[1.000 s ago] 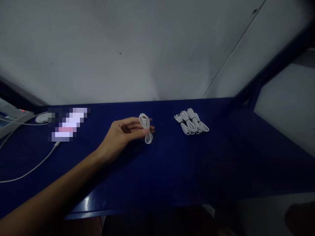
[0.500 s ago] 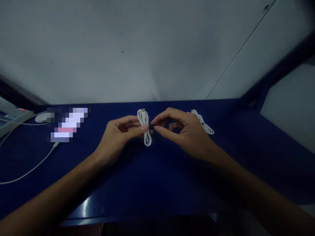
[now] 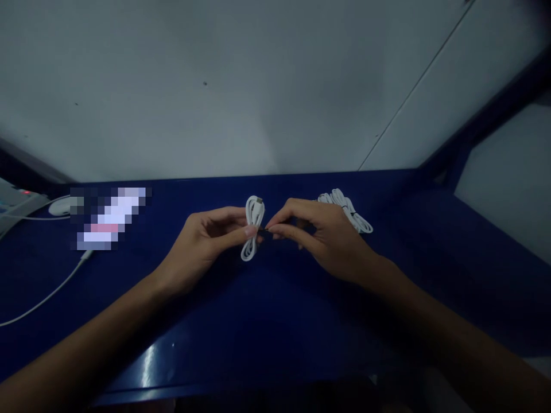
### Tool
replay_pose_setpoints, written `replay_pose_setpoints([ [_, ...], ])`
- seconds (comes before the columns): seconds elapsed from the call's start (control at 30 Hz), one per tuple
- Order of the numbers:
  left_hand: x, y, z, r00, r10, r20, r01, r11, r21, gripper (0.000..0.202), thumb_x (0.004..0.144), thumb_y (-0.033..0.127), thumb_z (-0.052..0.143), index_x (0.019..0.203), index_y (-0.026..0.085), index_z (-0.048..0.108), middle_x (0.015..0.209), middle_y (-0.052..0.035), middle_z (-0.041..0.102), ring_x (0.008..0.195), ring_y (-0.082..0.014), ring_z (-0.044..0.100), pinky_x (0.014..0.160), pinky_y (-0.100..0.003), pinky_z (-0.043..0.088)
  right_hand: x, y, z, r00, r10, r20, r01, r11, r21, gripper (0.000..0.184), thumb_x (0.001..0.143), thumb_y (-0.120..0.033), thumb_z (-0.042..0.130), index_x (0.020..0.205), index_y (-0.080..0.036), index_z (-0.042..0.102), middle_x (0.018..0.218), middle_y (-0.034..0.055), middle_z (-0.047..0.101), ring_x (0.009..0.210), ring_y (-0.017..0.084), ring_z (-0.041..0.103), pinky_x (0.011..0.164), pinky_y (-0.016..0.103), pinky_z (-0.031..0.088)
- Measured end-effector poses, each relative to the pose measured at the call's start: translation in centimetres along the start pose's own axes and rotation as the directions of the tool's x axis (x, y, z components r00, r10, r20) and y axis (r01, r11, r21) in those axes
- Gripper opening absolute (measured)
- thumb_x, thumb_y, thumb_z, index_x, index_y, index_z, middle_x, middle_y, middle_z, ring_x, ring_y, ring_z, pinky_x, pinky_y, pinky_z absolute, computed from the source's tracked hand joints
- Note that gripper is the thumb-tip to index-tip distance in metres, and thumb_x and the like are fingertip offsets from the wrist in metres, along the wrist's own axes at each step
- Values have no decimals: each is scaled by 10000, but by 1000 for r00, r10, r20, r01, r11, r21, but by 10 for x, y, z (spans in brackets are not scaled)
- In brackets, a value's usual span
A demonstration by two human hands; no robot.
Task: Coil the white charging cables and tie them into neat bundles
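My left hand (image 3: 205, 241) pinches a small coiled white cable (image 3: 253, 221) at its middle, holding it upright just above the blue table (image 3: 275, 321). My right hand (image 3: 321, 235) meets it from the right, thumb and forefinger closed on a thin dark tie at the coil's waist. Behind my right hand lies a pile of similar coiled white cables (image 3: 346, 207), partly hidden by my fingers.
A blurred-out object (image 3: 107, 221) lies at the left of the table with a white cord (image 3: 47, 292) trailing toward the front edge. A white mouse (image 3: 60, 206) and a device with a red light (image 3: 17, 201) sit at the far left. A pale wall rises behind.
My right hand came into view from the right and closed its fingertips at the coil's middle. The coil has tilted slightly in my left hand.
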State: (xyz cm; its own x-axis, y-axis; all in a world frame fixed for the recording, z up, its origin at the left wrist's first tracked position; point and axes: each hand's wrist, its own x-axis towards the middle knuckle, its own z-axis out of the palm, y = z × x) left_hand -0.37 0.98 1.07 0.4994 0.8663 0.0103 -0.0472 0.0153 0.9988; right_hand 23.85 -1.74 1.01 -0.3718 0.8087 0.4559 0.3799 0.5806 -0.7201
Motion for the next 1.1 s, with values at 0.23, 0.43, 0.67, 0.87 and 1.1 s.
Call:
replay_pose_setpoints([
  [0.23, -1, 4, 0, 997, 51, 56, -50, 999, -9, 284, 950, 219, 845, 1234, 215, 835, 1167, -90, 839, 1035, -223, 801, 942, -315, 610, 2, -1, -5, 964, 225, 142, -264, 870, 417, 205, 1050, -372, 724, 1001, -188, 798, 930, 50, 809, 731, 144, 706, 546, 244, 537],
  [0.43, -1, 2, -1, 999, 25, 36, -20, 990, -143, 223, 952, 220, 843, 1170, 180, 822, 1093, -96, 838, 968, -208, 813, 911, -308, 630, 0, -4, 10, 981, 195, -6, -185, 937, 298, 156, 1081, -327, 682, 1031, -202, 760, 914, 19, 757, 756, 139, 689, 561, 255, 522],
  [0.67, 0, -1, -4, 997, -57, 54, 69, 967, -246, 199, 973, 245, 827, 1157, 171, 817, 1053, -87, 841, 919, -170, 815, 887, -259, 630, -2, -1, 26, 967, -122, -225, 90, 985, -144, 76, 1071, -159, 667, 1081, -199, 731, 945, 20, 702, 816, 153, 667, 694, 320, 534],
  [0.87, -1, -1, -4, 994, -76, 75, 92, 966, -242, 211, 981, 242, 814, 1180, 173, 818, 1040, -97, 842, 928, -186, 814, 902, -294, 642, -3, 1, 26, 963, -75, -260, 56, 995, -82, 57, 1012, -166, 753, 1036, -218, 759, 994, 26, 733, 781, 155, 662, 635, 323, 523],
  [1.1, -1, -2, 0, 997, -33, -68, 20, 983, -183, 195, 897, 226, 888, 1055, 161, 794, 1041, -78, 805, 894, -178, 783, 867, -290, 641, -4, -1, 25, 976, 67, -206, -66, 998, 12, 99, 1011, -255, 778, 922, -215, 762, 892, -3, 724, 634, 116, 582, 571, 303, 468],
])
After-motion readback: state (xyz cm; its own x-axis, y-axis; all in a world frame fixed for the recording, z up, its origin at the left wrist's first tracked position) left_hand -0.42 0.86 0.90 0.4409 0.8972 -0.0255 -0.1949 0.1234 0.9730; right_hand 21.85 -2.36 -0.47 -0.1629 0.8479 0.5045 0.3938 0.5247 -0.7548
